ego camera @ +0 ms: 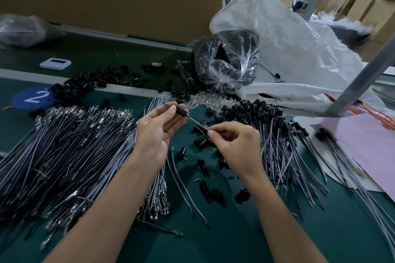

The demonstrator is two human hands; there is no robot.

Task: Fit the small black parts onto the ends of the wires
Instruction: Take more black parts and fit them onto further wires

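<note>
Black, short and stubby, the small part (181,111) sits threaded on a thin dark wire (197,123), held above the green table (235,230) between your hands. Your left hand (156,132) pinches the small part between thumb and fingertips. Your right hand (235,145) pinches the wire lower down, thumb against forefinger. The wire's long axis runs diagonally: its tip pokes out up-left past the part, and the rest slopes down-right.
</note>
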